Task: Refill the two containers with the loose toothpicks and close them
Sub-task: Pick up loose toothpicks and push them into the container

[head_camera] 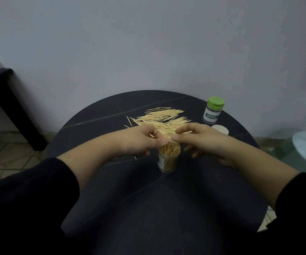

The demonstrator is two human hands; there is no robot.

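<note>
Left hand (139, 140) and right hand (203, 140) are hovering over the open clear plastic toothpick container (168, 159), fingers (160, 141) curling at its rim, likely feeding sticks in; whether they are pinching any, I cannot tell.

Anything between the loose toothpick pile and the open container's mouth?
Only the person's own hands: the left hand and right hand nearly meet, fingertips at the rim of the open container, between it and the loose toothpicks behind. No other object lies on that stretch of table.
</note>
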